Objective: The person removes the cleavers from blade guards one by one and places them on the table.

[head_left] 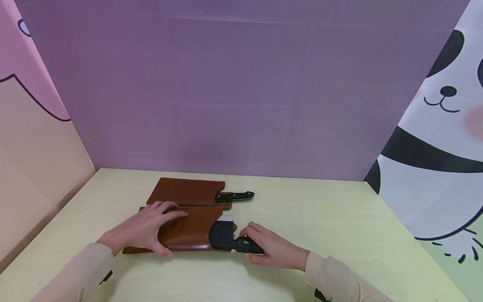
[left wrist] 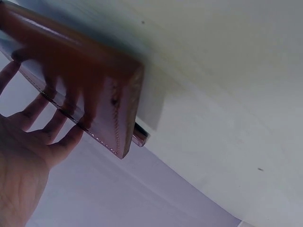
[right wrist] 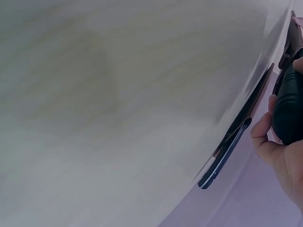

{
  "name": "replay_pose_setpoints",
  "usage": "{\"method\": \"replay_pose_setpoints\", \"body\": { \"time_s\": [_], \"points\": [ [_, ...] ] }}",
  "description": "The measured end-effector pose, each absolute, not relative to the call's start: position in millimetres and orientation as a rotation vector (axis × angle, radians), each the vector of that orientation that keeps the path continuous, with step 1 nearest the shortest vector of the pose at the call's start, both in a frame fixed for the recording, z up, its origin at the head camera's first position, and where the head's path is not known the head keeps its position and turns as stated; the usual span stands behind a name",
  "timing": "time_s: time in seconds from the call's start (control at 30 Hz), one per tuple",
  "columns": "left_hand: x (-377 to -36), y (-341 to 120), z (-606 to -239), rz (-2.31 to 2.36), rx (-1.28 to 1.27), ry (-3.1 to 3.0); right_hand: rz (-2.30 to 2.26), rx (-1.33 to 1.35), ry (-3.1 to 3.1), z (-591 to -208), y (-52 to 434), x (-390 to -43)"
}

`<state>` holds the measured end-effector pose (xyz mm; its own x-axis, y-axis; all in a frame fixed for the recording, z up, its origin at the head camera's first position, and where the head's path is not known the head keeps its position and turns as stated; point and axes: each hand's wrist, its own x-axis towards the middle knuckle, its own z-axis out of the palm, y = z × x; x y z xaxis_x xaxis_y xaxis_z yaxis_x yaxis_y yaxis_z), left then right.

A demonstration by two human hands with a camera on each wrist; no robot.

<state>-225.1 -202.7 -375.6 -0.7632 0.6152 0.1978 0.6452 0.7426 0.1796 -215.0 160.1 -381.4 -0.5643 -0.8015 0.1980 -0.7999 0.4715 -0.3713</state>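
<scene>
I saw my left hand [head_left: 145, 228] lying flat on the near brown sheath [head_left: 188, 233], fingers spread and straight across its top face, thumb along the front edge, pressing rather than gripping. My right hand [head_left: 273, 249] was curled round the black handle [head_left: 247, 245] of a knife whose blade sat mostly inside that sheath, a pale strip of steel [head_left: 225, 218] showing at the mouth. The handle lay in my palm, fingertips wrapped over its top. The sheath rested on the pale green table [head_left: 339, 235], between my two hands. Just behind it, touching or nearly so, lay a second sheathed knife [head_left: 200, 193].
</scene>
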Motion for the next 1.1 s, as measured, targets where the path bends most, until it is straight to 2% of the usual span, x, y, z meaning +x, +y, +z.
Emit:
{"method": "replay_pose_setpoints", "body": {
  "time_s": [1.1],
  "points": [
    [-227, -212, -379, -0.38, -1.024, -2.834, -0.717, -1.547, 2.702, -385, 172, -214]
  ]
}}
